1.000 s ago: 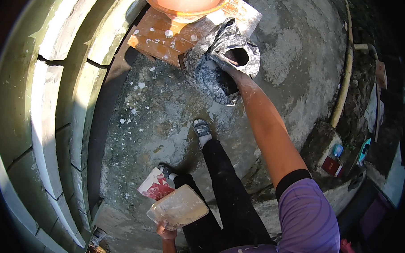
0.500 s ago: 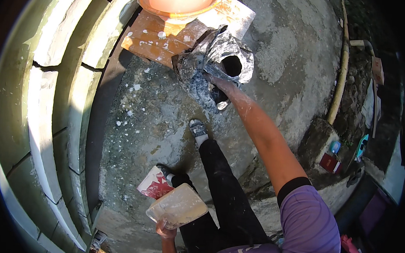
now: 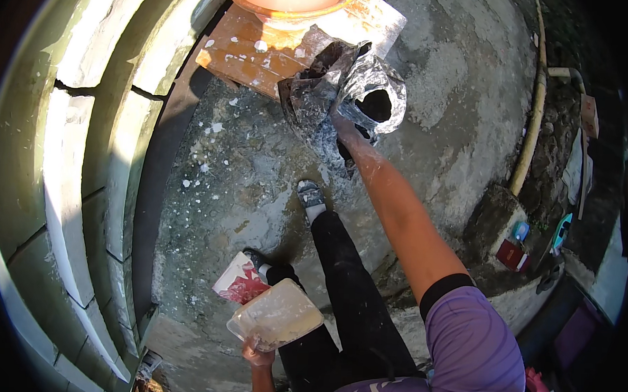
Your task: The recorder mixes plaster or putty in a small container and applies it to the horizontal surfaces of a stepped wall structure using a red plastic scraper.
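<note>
A translucent shallow plastic container (image 3: 277, 313), smeared with white, is held by my left hand (image 3: 257, 351) in front of my legs. Just beyond its rim shows a white and red packet (image 3: 240, 280); whether the same hand holds that too is hidden. My right arm reaches far forward, and my right hand (image 3: 347, 130) is closed on a crumpled black piece (image 3: 317, 106), streaked with white, that has a round dark opening. Its fingers are partly hidden by the folds. This piece lies against the near edge of an orange-brown board (image 3: 246, 45).
On the board stands an orange-brown basin (image 3: 292, 17) of pale liquid. Curved concrete tiers (image 3: 131, 183) rise at my left. White spatters dot the rough concrete floor (image 3: 211, 165). A pipe (image 3: 534, 128), a dark red box (image 3: 511, 255) and a blue item (image 3: 520, 231) are at right.
The whole view has shifted slightly. My right hand and the black piece have moved a little to the right, and its round opening has turned slightly. My left hand keeps hold of the container.
</note>
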`<state>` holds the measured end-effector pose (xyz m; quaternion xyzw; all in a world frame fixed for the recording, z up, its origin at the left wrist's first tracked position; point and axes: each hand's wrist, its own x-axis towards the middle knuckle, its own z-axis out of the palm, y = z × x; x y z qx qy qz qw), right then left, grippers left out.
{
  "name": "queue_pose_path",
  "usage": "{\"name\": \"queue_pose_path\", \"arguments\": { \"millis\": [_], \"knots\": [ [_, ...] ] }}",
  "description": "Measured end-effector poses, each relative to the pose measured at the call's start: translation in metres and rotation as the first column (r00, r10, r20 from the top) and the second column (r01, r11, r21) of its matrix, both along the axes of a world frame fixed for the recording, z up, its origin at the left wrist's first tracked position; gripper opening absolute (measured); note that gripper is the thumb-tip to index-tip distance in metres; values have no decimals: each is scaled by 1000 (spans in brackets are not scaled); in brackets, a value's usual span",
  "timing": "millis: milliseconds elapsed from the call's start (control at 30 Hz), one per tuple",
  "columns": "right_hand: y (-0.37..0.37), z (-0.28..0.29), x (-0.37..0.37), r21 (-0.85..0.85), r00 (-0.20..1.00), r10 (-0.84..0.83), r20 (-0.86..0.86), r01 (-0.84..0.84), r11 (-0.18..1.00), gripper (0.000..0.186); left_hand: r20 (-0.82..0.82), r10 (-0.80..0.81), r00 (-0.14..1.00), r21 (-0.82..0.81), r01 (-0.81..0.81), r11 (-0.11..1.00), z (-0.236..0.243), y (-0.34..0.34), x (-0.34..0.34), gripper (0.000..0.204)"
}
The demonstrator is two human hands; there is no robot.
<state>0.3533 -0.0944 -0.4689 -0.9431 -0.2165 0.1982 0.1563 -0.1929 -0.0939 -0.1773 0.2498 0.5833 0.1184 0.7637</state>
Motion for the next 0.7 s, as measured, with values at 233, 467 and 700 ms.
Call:
{"name": "queue_pose_path", "arguments": {
  "millis": [233, 467, 700],
  "knots": [
    [-13, -5, 5, 30, 997, 7, -71, -5, 1000, 32, 20, 31, 999, -36, -30, 999, 4, 2, -1, 52],
    [-17, 24, -14, 382, 858, -247, -449, 435, 816, 36, 74, 14, 997, -9, -13, 1000, 3, 7, 5, 59],
    [-60, 136, -70, 461, 460, 133, -878, 887, -21, 18, 193, -24, 981, 79, 9, 997, 24, 24, 42, 55]
  ]
}}
